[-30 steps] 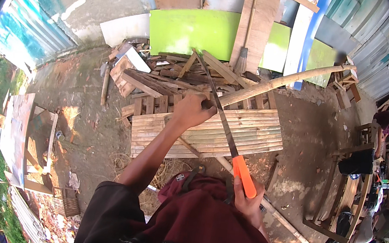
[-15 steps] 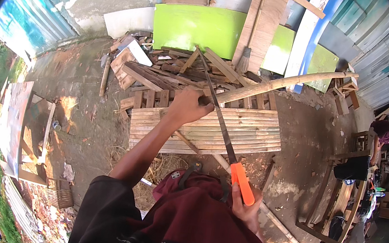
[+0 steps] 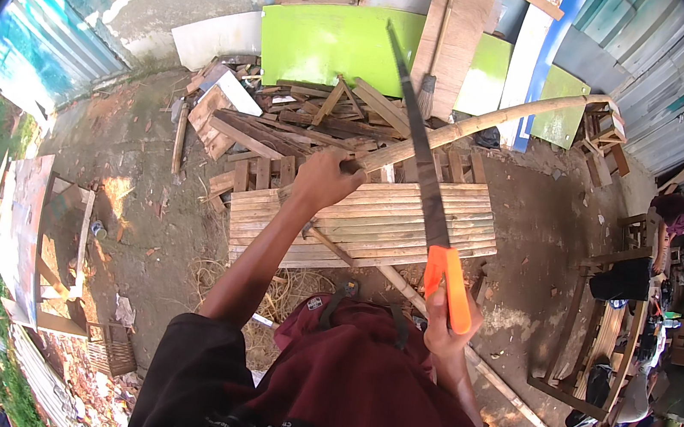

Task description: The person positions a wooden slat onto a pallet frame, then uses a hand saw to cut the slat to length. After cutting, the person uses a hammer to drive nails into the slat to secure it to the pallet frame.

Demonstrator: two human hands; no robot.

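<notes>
Bamboo pole (image 3: 501, 124) is held on a slant, its near end over the slatted bamboo surface (image 3: 436, 224) and its far end pointed to the upper right, near some stacked wooden pieces (image 3: 602, 137). The near end is grasped by the left grip (image 3: 325, 180), whose fingers are curled closed on it. The saw (image 3: 426, 149) is held by its orange handle in the right grip (image 3: 445, 338), which is wrapped firmly around it. The blade is angled up and away, and the pole is crossed by it in this view; whether the two are touching cannot be told. Beyond the surface, a pile of scrap wood (image 3: 240, 133) is seen, backed by a bright green panel (image 3: 329, 46). To its right, a broom (image 3: 427, 95) is propped upright against a tall brown board (image 3: 459, 43). On the ground nearer the body, a second pole (image 3: 509, 391) is seen lying diagonally, and loose straw (image 3: 262, 296) is strewn to its left
</notes>
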